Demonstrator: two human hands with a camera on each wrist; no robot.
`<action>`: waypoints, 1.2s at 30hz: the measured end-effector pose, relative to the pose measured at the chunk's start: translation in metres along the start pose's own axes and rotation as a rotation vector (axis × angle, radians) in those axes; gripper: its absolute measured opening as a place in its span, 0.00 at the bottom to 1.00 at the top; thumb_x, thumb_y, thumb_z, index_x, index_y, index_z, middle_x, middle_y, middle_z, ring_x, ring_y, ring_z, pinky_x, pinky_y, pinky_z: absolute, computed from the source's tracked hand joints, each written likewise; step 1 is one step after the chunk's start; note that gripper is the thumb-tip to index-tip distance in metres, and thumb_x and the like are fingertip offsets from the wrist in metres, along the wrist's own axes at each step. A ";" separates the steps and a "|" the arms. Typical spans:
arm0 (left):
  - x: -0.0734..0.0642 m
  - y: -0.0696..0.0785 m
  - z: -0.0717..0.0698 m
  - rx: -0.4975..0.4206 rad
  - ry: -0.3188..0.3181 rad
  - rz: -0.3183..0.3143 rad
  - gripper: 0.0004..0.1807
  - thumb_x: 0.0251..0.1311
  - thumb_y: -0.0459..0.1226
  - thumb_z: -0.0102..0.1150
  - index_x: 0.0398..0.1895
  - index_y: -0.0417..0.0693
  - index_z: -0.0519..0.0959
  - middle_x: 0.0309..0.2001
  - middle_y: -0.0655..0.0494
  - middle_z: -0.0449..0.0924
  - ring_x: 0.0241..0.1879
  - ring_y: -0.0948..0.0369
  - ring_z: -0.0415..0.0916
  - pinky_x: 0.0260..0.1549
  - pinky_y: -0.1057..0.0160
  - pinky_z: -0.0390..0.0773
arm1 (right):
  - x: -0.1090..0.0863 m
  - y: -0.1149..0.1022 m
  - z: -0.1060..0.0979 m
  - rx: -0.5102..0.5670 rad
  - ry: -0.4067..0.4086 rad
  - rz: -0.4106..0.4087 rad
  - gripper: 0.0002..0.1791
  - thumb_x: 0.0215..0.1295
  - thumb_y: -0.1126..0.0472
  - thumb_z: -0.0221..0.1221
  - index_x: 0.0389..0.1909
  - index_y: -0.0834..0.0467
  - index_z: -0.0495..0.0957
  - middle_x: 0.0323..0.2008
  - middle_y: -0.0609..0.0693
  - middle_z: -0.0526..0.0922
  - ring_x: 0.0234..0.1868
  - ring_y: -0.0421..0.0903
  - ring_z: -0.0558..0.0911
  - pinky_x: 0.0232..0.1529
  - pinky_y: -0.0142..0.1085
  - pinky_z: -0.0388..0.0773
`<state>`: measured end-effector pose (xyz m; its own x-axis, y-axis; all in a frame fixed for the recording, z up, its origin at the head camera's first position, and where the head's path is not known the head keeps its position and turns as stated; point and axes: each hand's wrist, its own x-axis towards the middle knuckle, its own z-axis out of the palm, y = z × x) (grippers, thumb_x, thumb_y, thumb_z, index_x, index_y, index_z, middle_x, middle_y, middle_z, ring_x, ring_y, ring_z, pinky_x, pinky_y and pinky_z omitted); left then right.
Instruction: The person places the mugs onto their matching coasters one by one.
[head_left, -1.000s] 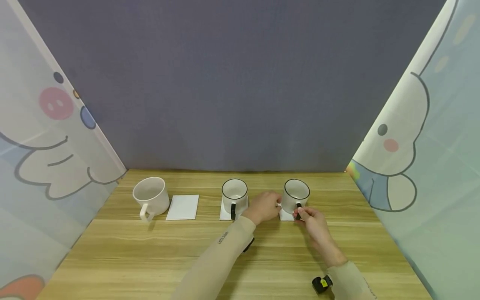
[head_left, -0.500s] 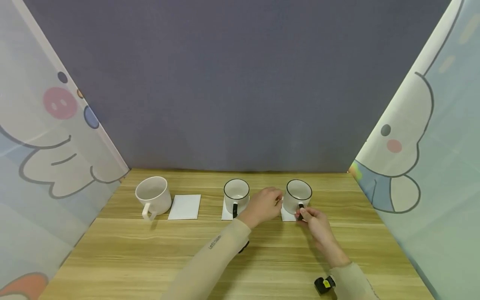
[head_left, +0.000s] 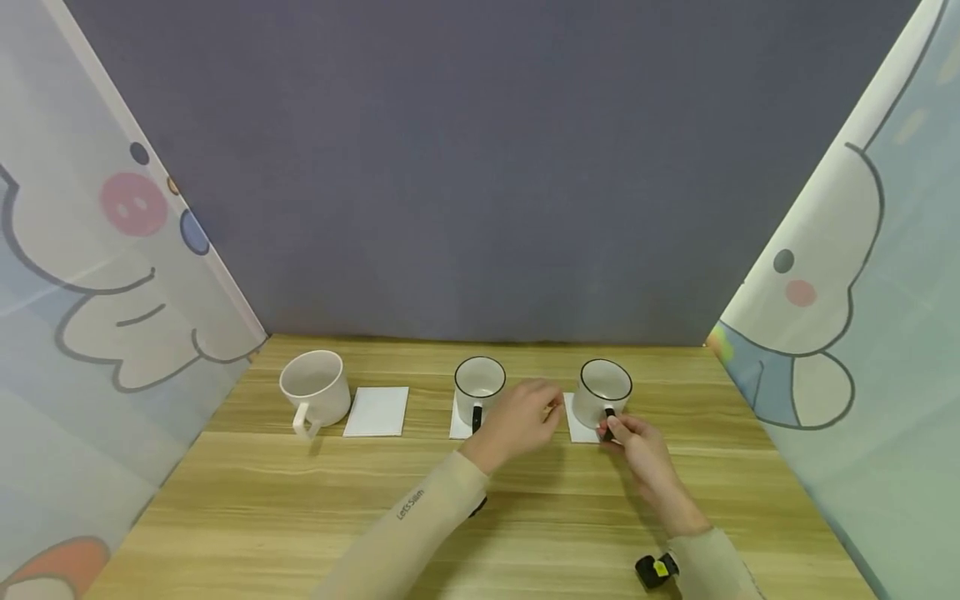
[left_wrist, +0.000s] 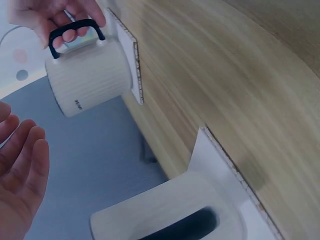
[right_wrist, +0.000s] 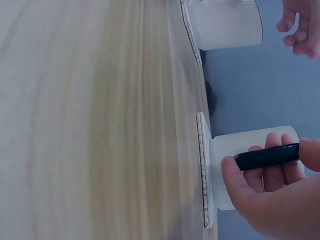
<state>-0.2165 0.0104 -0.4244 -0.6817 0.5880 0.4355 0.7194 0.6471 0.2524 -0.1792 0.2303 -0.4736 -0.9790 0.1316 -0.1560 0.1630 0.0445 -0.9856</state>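
Observation:
My right hand (head_left: 648,454) pinches the black handle of a white black-rimmed mug (head_left: 592,406), which stands upright on a white square coaster (head_left: 579,429). In the right wrist view, the fingers reach behind the black handle (right_wrist: 267,156) and the thumb lies at its top end. My left hand (head_left: 521,421) hovers just left of that mug, apart from it, fingers loosely bent and holding nothing. Below and behind it stands a second black-rimmed mug (head_left: 468,387) on its own coaster (head_left: 457,425), partly hidden by the left hand.
At the left, a wider plain white mug (head_left: 326,404) stands directly on the wooden table (head_left: 300,517). Beside it lies a bare white coaster (head_left: 377,411). A dark grey panel (head_left: 480,167) closes off the back, with printed cloth on both sides.
My left hand has drawn back leftward from the right-hand mug, widening the gap. The right hand keeps its pinch on the handle. The head view has shifted slightly.

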 end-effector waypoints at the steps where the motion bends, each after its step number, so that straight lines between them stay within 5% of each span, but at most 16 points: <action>1: -0.001 0.001 -0.002 0.001 0.015 0.011 0.04 0.68 0.38 0.59 0.35 0.54 0.81 0.33 0.64 0.80 0.32 0.69 0.72 0.31 0.72 0.72 | 0.000 0.000 0.000 0.000 0.000 0.001 0.17 0.80 0.65 0.47 0.52 0.79 0.73 0.45 0.57 0.80 0.45 0.43 0.82 0.53 0.39 0.82; 8: -0.012 0.001 -0.009 0.017 0.140 0.088 0.04 0.67 0.36 0.60 0.34 0.54 0.80 0.33 0.65 0.79 0.33 0.67 0.73 0.33 0.69 0.75 | -0.001 0.000 0.001 -0.008 -0.013 -0.002 0.17 0.80 0.65 0.47 0.52 0.79 0.73 0.45 0.57 0.80 0.47 0.45 0.82 0.53 0.39 0.82; 15: -0.027 -0.006 -0.020 0.103 0.198 0.135 0.04 0.65 0.33 0.60 0.34 0.51 0.81 0.34 0.61 0.82 0.35 0.63 0.79 0.35 0.65 0.79 | -0.001 0.000 0.001 -0.005 -0.007 -0.005 0.17 0.80 0.66 0.48 0.51 0.79 0.73 0.44 0.57 0.81 0.46 0.45 0.83 0.53 0.39 0.82; 28: -0.036 -0.029 -0.033 0.137 0.329 0.178 0.04 0.59 0.29 0.62 0.34 0.47 0.80 0.32 0.59 0.79 0.32 0.60 0.76 0.32 0.63 0.77 | 0.000 -0.001 -0.003 -0.005 -0.022 -0.008 0.17 0.81 0.65 0.47 0.52 0.79 0.72 0.44 0.56 0.80 0.46 0.46 0.82 0.53 0.40 0.82; 36: -0.047 -0.043 -0.038 0.097 0.369 0.138 0.04 0.61 0.30 0.60 0.37 0.43 0.82 0.36 0.56 0.81 0.36 0.57 0.79 0.35 0.60 0.80 | 0.000 0.001 -0.003 -0.008 -0.018 -0.002 0.18 0.81 0.65 0.48 0.51 0.79 0.73 0.45 0.56 0.80 0.46 0.45 0.82 0.52 0.39 0.82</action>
<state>-0.2103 -0.0634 -0.4224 -0.4728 0.4703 0.7451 0.7730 0.6274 0.0945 -0.1784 0.2329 -0.4742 -0.9812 0.1139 -0.1556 0.1624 0.0527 -0.9853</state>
